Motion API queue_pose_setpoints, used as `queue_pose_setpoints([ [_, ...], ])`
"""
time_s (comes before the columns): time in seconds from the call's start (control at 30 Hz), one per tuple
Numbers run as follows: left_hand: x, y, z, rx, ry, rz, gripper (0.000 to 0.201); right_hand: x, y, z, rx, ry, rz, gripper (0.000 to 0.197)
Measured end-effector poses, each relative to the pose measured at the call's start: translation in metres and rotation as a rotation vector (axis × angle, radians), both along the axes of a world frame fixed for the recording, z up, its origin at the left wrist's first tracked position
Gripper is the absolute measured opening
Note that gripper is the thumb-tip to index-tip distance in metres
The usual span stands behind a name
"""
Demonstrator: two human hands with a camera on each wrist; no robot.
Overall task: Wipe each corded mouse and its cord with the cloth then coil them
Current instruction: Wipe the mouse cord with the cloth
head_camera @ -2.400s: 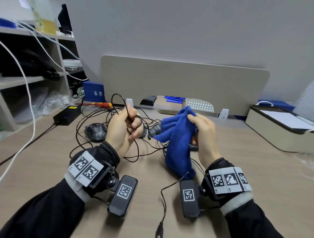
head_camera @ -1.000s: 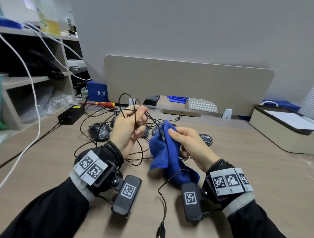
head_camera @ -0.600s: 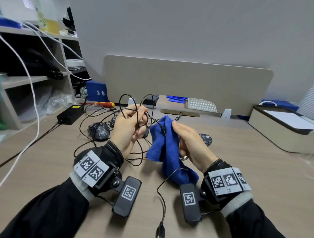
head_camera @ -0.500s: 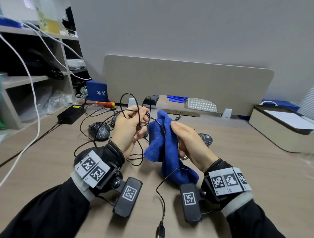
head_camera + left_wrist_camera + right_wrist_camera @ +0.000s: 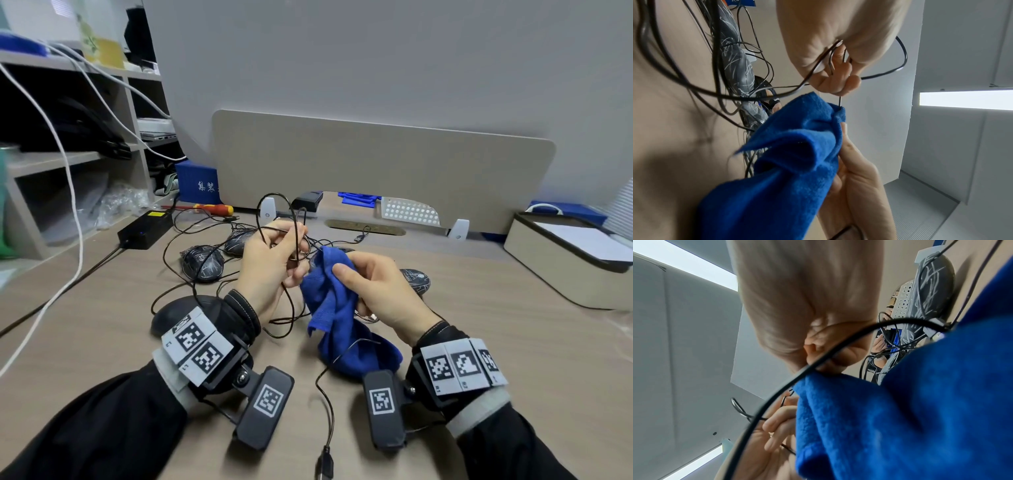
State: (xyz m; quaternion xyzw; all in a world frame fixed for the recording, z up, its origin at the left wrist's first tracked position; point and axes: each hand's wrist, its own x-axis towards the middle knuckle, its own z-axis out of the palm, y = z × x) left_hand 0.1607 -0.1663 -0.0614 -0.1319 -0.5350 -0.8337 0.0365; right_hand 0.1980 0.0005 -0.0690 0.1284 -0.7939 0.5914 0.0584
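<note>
My left hand (image 5: pixel 291 250) holds several loops of thin black mouse cord (image 5: pixel 274 202) above the desk; in the left wrist view the left hand (image 5: pixel 838 78) pinches those loops. Right beside it, my right hand (image 5: pixel 346 277) pinches the blue cloth (image 5: pixel 334 308) round the same cord. The cord enters the cloth (image 5: pixel 797 154) just below the left fingers. The cord's free end trails toward me to a USB plug (image 5: pixel 323 466). Black patterned mice (image 5: pixel 202 263) (image 5: pixel 416 279) lie on the desk behind my hands. In the right wrist view the cloth (image 5: pixel 920 402) fills the frame below my right hand (image 5: pixel 818 356).
A tangle of other cords and another mouse (image 5: pixel 239 240) lie behind my left hand. A black power brick (image 5: pixel 145 228) and a screwdriver (image 5: pixel 212 208) sit at the back left, and shelves stand at far left. A beige divider (image 5: pixel 376 164) stands behind; a white box (image 5: pixel 565 260) sits at right.
My right hand has slid the cloth along the cord, down and up to my left hand. The left hand has gathered another loop of cord.
</note>
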Motion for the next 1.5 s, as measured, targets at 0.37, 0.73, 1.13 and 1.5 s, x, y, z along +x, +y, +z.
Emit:
queue_pose_setpoints([
  [0.37,0.002,0.006,-0.007,-0.129,0.004,-0.090,0.023,-0.001,-0.002,-0.001,-0.099,0.048,-0.123,0.027],
  [0.73,0.005,0.005,-0.007,-0.152,0.022,-0.097,0.025,-0.003,0.000,-0.004,-0.118,0.044,-0.201,0.020],
  [1.13,0.006,0.000,0.000,0.055,-0.059,-0.102,0.025,-0.001,0.007,0.009,-0.513,-0.047,-0.336,0.056],
  [1.5,0.004,-0.001,-0.001,0.006,-0.040,-0.012,0.027,-0.002,0.005,0.004,-0.435,-0.041,-0.212,0.049],
])
